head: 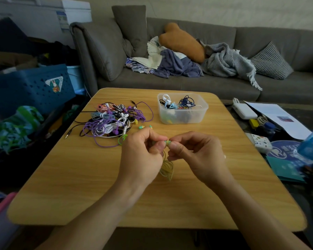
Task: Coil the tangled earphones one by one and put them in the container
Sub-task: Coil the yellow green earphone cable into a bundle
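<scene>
Our left hand (143,150) and right hand (193,152) pinch the yellow-green coiled earphone cord (167,167) above the wooden table (224,195); we should tuck its end snugly before reaching the clear plastic container (182,117).

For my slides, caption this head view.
Both hands pinch a yellow-green earphone coil, between tangled pile and container.

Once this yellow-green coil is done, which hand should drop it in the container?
Probably right: the right hand already pinches the yellow-green earphone and sits nearer the container; the left hand is toward the tangled pile.
</scene>
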`<state>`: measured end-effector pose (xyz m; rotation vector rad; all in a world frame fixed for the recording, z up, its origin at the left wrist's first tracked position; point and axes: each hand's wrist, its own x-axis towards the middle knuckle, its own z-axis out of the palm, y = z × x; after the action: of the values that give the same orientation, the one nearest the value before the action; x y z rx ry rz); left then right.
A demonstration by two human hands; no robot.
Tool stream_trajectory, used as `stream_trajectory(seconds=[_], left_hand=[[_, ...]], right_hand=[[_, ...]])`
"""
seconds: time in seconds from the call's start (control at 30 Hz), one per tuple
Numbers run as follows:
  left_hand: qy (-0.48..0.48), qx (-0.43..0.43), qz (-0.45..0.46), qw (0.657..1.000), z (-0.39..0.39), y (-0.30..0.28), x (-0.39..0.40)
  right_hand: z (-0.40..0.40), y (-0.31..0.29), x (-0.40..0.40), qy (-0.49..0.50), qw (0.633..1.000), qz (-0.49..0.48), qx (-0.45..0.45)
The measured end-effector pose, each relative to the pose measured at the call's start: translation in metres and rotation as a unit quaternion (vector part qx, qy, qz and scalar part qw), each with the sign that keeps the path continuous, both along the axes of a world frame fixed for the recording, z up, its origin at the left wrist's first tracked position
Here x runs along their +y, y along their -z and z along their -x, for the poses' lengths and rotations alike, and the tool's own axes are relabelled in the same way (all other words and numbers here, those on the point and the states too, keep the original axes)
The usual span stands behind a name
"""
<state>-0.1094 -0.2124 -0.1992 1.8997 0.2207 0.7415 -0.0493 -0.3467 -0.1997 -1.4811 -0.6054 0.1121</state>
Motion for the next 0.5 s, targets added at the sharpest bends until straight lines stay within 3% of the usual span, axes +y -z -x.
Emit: stream_trajectory(seconds=[0.2,0.5], left_hand=[[-0.039,0.002,0.065,0.997,-0.001,0.004,-0.006],[0.017,0.046,0.139,0.989,-0.005,0.006,-0.004]], right_hand=[[0.005,-0.003,0.007,0.023,0.999,0.010,-0.038],[-0.004,-0.003,-0.005,0.033,0.992,0.095,-0.072]])
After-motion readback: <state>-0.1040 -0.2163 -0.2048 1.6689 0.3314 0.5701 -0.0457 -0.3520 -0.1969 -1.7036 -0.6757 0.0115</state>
